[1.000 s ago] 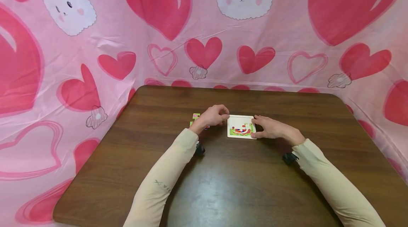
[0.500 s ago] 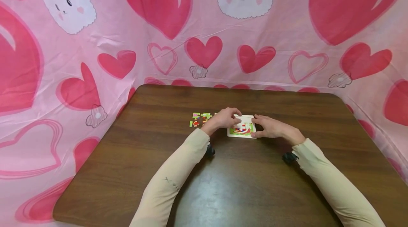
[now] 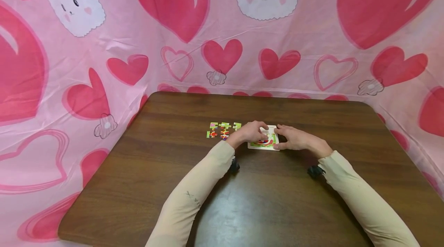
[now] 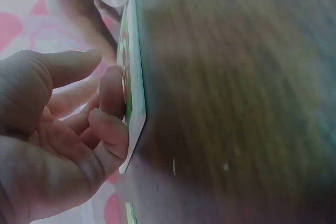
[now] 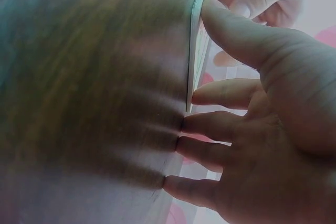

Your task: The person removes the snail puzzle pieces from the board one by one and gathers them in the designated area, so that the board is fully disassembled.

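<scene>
puzzle tray [image 3: 272, 128] on table [image 3: 277, 193] | loose pieces [image 3: 224, 125] left of tray | backdrop [image 3: 222, 19] behind table

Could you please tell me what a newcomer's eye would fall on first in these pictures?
Probably the pink heart-patterned backdrop behind the table. Next, on the table, the white puzzle tray, with the left hand over it and the right hand at its right edge. Loose puzzle pieces lie to the tray's left.
</scene>
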`<state>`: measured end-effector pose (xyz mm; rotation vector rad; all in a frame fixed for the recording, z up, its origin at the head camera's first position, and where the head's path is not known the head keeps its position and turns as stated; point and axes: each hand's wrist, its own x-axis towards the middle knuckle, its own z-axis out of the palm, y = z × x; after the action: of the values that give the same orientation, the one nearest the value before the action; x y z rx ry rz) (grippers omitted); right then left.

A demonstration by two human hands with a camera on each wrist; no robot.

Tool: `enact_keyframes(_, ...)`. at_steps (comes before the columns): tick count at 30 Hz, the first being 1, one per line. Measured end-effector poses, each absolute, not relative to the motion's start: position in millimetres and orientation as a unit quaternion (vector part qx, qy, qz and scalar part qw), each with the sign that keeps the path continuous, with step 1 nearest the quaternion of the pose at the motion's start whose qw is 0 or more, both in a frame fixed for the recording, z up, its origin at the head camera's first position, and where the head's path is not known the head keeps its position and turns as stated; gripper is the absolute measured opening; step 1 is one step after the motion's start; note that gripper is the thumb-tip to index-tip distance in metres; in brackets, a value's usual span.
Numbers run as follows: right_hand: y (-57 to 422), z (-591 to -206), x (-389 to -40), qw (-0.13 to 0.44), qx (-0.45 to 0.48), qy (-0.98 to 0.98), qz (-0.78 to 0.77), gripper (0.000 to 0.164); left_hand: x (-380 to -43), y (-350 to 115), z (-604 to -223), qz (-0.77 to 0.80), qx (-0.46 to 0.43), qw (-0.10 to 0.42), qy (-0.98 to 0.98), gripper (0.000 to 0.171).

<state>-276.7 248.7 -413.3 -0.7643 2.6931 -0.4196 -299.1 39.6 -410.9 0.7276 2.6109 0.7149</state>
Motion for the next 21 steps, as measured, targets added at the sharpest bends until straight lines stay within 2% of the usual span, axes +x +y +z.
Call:
enact_keyframes(9, 250, -414, -277, 0.160, -0.264, 0.939, -0.154, 0.080, -296, 52, -416, 0.170, 0.279, 0.154, 0.932, 0.042)
enact_keyframes(21, 248, -413, -276, 0.155, -0.268, 0.939, -0.148, 0.078, -292, 55, -413, 0.155, 0.255, 0.133, 0.945, 0.036)
